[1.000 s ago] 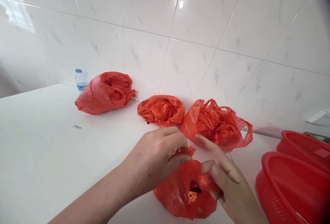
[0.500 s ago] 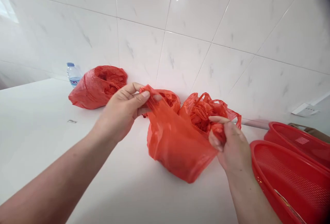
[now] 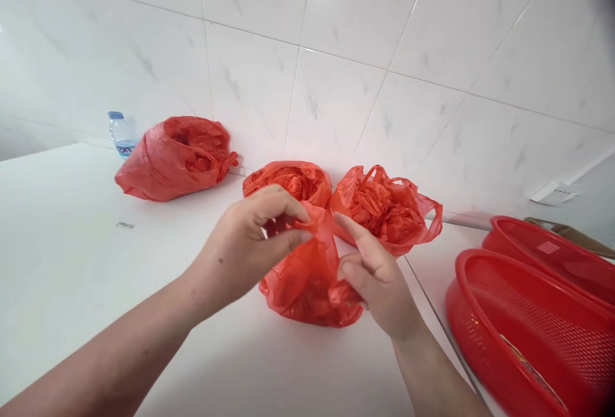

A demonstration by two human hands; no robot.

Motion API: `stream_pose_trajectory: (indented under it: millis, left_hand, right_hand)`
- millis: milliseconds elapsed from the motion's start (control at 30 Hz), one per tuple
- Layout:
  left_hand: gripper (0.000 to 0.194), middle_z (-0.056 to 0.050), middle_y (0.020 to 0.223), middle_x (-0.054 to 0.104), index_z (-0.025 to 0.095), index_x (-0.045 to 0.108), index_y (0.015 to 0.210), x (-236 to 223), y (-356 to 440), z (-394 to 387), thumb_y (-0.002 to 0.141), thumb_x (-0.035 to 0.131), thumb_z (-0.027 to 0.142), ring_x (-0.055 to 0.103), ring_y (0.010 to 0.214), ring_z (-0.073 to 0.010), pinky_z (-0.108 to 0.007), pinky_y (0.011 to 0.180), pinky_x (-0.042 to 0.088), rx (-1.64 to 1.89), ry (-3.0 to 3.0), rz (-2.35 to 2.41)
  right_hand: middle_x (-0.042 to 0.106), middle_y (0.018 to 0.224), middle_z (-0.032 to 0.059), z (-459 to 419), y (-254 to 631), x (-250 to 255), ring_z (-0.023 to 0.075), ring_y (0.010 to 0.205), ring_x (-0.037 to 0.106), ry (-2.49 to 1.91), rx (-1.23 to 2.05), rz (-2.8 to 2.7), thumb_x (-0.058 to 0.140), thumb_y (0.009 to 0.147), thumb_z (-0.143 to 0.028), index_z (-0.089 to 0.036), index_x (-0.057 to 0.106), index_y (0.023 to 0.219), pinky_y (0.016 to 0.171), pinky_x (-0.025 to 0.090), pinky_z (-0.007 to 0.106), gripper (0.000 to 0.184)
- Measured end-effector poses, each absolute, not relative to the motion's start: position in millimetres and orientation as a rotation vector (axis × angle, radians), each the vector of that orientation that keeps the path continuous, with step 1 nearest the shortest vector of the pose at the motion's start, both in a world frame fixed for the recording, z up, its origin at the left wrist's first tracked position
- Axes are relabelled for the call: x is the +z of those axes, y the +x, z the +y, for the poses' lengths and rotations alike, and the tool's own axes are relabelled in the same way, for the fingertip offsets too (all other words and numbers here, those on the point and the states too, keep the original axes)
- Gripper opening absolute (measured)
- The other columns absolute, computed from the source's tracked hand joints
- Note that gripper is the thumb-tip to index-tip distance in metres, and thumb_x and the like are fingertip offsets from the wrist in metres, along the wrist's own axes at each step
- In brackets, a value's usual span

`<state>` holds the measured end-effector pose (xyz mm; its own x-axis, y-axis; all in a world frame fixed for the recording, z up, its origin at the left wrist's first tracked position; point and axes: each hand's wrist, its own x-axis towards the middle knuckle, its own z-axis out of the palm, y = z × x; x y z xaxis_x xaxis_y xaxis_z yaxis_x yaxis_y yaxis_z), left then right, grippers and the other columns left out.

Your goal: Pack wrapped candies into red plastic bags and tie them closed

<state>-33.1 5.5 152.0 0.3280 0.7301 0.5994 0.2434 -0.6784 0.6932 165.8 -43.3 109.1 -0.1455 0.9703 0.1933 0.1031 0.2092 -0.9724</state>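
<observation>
A thin red plastic bag [image 3: 300,282] hangs bunched between my two hands, just above the white table. My left hand [image 3: 259,231] pinches its upper edge between thumb and fingers. Lower on the right, my right hand [image 3: 372,276] is closed around a gathered part of the same bag, its index finger stretched toward the left hand. Right behind my hands stand two red bags stuffed with crumpled red plastic: one bag [image 3: 288,180] behind the left hand, partly covered by it, and another bag [image 3: 384,209] with loop handles behind the right.
A fuller red bag [image 3: 168,161] lies at the back left beside a water bottle [image 3: 122,135]. Two red plastic baskets [image 3: 464,276] stand at the right edge. A small flat scrap [image 3: 125,225] lies on the white table [image 3: 62,263]; a tiled wall [image 3: 250,84] rises behind.
My hands have come closer together, the left moving right and down, the right moving left. The bag between them has gone from stretched out to bunched up. The view has shifted slightly.
</observation>
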Motion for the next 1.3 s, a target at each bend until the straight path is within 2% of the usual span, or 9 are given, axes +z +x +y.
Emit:
stream_pose_trajectory:
  millis: [133, 300, 500, 633, 767, 933, 1067, 1167, 1300]
  left_hand:
    - [0.019, 0.004, 0.074, 0.062, 0.020, 0.060, 0.071, 153.5, -17.1, -10.7, 0.073, 0.058, 0.001, 0.054, 0.066, -0.0089, -0.019, 0.058, 0.045, 1.066, 2.120, 0.638]
    - [0.012, 0.001, 0.085, 0.064, 0.022, 0.061, 0.087, 130.2, -3.9, -7.1, 0.080, 0.059, 0.012, 0.059, 0.078, -0.0129, -0.024, 0.068, 0.050, 1.136, 2.123, 0.520]
    - [0.045, -0.008, 0.104, 0.060, 0.022, 0.051, 0.109, 64.1, -3.0, 15.2, 0.073, 0.072, 0.036, 0.057, 0.095, -0.0220, -0.038, 0.081, 0.051, 1.352, 2.504, 0.539]
    - [0.030, -0.010, 0.111, 0.059, 0.022, 0.053, 0.111, 29.4, -4.5, 21.1, 0.083, 0.061, 0.023, 0.056, 0.102, -0.0230, -0.040, 0.086, 0.050, 1.200, 2.631, 0.693]
    - [0.012, -0.006, 0.091, 0.064, 0.020, 0.060, 0.096, 15.1, -9.3, 26.5, 0.087, 0.053, 0.017, 0.059, 0.086, -0.0181, -0.034, 0.077, 0.052, 1.174, 2.633, 0.748]
    - [0.015, -0.003, 0.080, 0.064, 0.020, 0.061, 0.087, 8.8, -16.4, 31.4, 0.089, 0.048, 0.014, 0.059, 0.076, -0.0156, -0.032, 0.072, 0.051, 1.323, 2.635, 0.774]
    - [0.016, -0.008, 0.106, 0.063, 0.020, 0.062, 0.081, 8.4, -18.8, 28.9, 0.084, 0.050, 0.010, 0.057, 0.103, -0.0224, -0.040, 0.086, 0.048, 1.511, 2.633, 0.974]
    - [0.017, -0.010, 0.129, 0.054, 0.019, 0.061, 0.078, 9.2, -19.9, 26.8, 0.082, 0.051, 0.007, 0.040, 0.128, -0.0289, -0.047, 0.099, 0.039, 1.500, 2.607, 1.107]
    - [0.018, -0.006, 0.113, 0.066, 0.021, 0.058, 0.084, 6.0, -19.4, 27.6, 0.085, 0.046, 0.007, 0.052, 0.118, -0.0237, -0.049, 0.102, 0.035, 1.335, 2.555, 1.033]
  right_hand:
    - [0.050, 0.065, -0.0064, -45.5, 153.6, 107.6, 0.0095, 0.058, 0.047, -0.971, 1.137, -1.621, 0.063, 0.081, -0.027, -0.033, 0.033, 0.139, 0.057, 0.044, 0.023, 0.066]
    - [0.059, 0.081, 0.0012, -36.2, 153.8, 102.0, 0.0144, 0.075, 0.053, -1.054, 0.916, -1.566, 0.058, 0.085, -0.035, -0.024, 0.064, 0.099, 0.066, 0.046, 0.026, 0.019]
    - [0.045, 0.061, -0.0029, -8.1, 155.3, 58.5, 0.0101, 0.052, 0.039, -1.185, 1.109, -1.266, 0.056, 0.082, -0.051, -0.019, 0.060, 0.082, 0.047, 0.034, 0.022, 0.032]
    - [0.031, 0.055, -0.0063, 4.3, 150.4, 26.6, 0.0085, 0.047, 0.030, -1.275, 1.227, -1.082, 0.057, 0.078, -0.057, -0.021, 0.045, 0.062, 0.042, 0.028, 0.021, 0.042]
    - [0.037, 0.053, -0.0054, 4.5, 150.0, 16.3, 0.0091, 0.047, 0.038, -1.256, 1.310, -1.060, 0.056, 0.078, -0.057, -0.021, 0.042, 0.060, 0.041, 0.030, 0.021, 0.043]
    - [0.057, 0.053, 0.0017, 2.3, 157.2, 16.3, 0.0081, 0.041, 0.042, -1.173, 1.358, -1.234, 0.043, 0.086, -0.059, -0.016, 0.057, 0.062, 0.041, 0.031, 0.022, 0.052]
    - [0.060, 0.056, 0.0026, 0.3, 165.8, 17.3, 0.0098, 0.045, 0.048, -1.064, 1.434, -1.317, 0.036, 0.089, -0.059, -0.014, 0.066, 0.079, 0.050, 0.039, 0.023, 0.055]
    - [0.059, 0.059, 0.0034, -2.7, 169.1, 19.8, 0.0114, 0.051, 0.049, -0.960, 1.496, -1.373, 0.027, 0.088, -0.065, -0.014, 0.068, 0.084, 0.056, 0.042, 0.025, 0.066]
    - [0.063, 0.080, 0.0076, -5.6, 168.1, 25.0, 0.0105, 0.052, 0.046, -0.868, 1.510, -1.336, 0.015, 0.088, -0.068, -0.015, 0.068, 0.096, 0.054, 0.040, 0.026, 0.076]
